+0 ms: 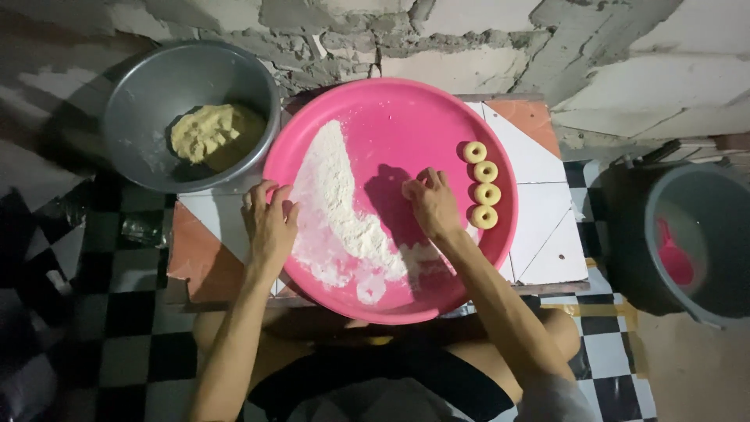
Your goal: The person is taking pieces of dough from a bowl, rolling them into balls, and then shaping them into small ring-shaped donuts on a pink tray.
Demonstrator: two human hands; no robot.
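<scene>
The left hand (pixel 269 223) rests loosely curled on the pink tray's (pixel 406 105) rim, holding nothing. The right hand (pixel 430 203), fingers pinched, may hold dough; it cannot be told. A careless sweep could likely scatter the flour (pixel 340 207) or dent the dough rings (pixel 483 184).

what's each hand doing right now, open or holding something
Left hand: resting on the rim of the pink tray, fingers loosely curled, holding nothing visible.
Right hand: over the tray, fingertips pinched together; whether it holds anything cannot be told.
</scene>
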